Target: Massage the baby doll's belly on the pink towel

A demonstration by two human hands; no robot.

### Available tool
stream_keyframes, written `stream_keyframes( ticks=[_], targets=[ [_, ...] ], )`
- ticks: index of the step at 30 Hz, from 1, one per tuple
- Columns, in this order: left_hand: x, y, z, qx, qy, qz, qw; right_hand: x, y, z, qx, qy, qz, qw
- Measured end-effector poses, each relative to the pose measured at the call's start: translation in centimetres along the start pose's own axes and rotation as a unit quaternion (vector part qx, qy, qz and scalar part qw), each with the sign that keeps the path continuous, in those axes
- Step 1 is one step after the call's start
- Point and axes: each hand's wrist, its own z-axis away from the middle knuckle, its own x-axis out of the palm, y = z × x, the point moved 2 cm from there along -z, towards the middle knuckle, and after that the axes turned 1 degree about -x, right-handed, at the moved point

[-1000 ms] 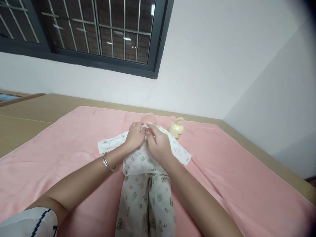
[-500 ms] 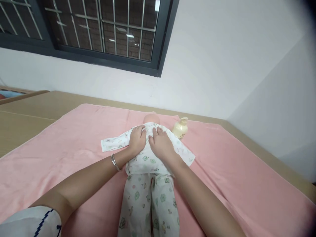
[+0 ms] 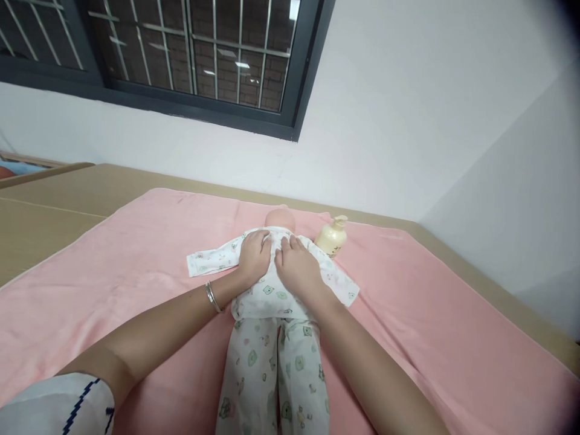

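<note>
Left hand and right hand both lie flat with fingers extended on the clothed doll, upper torso, nothing grasped, palm contact hidden. Doll is lengthwise mid-blanket, head toward the surface's far edge, lower legs cut off by frame. Pump bottle near the far edge, base hidden behind a sleeve, lettering unreadable.

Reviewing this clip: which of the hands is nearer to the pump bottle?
Right. The right hand rests on the printed top, a little left of the pump bottle and not touching it; the left hand rests on the top farther left.
</note>
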Motion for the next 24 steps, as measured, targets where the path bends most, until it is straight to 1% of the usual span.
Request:
stream_keyframes(
  ticks=[2, 3, 5, 7, 9, 11, 13, 15, 18, 20, 24],
  targets=[
    [-0.1, 0.3, -0.1, 0.021, -0.018, -0.039, 0.999, -0.2, -1.0, 0.5, -0.054, 0.006, 0.017, 0.998],
    [-0.1, 0.5, -0.1, 0.031, -0.027, -0.061, 0.997, -0.3, -1.2, 0.5, -0.076, 0.002, 0.010, 0.997],
    [-0.2, 1.0, -0.1, 0.049, -0.037, -0.103, 0.993, -0.4, -0.5, 0.1, -0.093, -0.010, -0.022, 0.995],
    [-0.3, 1.4, -0.2, 0.063, -0.046, -0.131, 0.988, -0.2, 0.8, -0.6, -0.077, -0.023, -0.054, 0.995],
    [-0.2, 1.6, -0.2, 0.070, -0.053, -0.145, 0.986, 0.3, 1.8, -1.2, -0.045, -0.031, -0.067, 0.996],
    [-0.2, 1.6, -0.1, 0.068, -0.055, -0.146, 0.985, 0.7, 1.9, -1.3, 0.000, -0.030, -0.055, 0.998],
    [-0.1, 1.4, -0.2, 0.061, -0.051, -0.140, 0.987, 0.9, 1.2, -0.9, 0.030, -0.028, -0.023, 0.999],
    [-0.1, 1.2, -0.2, 0.058, -0.052, -0.133, 0.988, 0.7, 0.1, -0.3, 0.023, -0.031, 0.021, 0.999],
    [-0.2, 1.3, -0.3, 0.049, -0.063, -0.135, 0.988, 0.2, -1.0, 0.3, -0.035, -0.032, 0.062, 0.997],
    [-0.3, 1.6, -0.4, 0.045, -0.076, -0.146, 0.985, 0.0, -0.7, 0.1, -0.055, -0.028, 0.038, 0.997],
    [-0.3, 2.2, -0.2, 0.035, -0.108, -0.190, 0.975, 0.5, 1.6, -1.0, -0.021, -0.050, -0.065, 0.996]
  ],
)
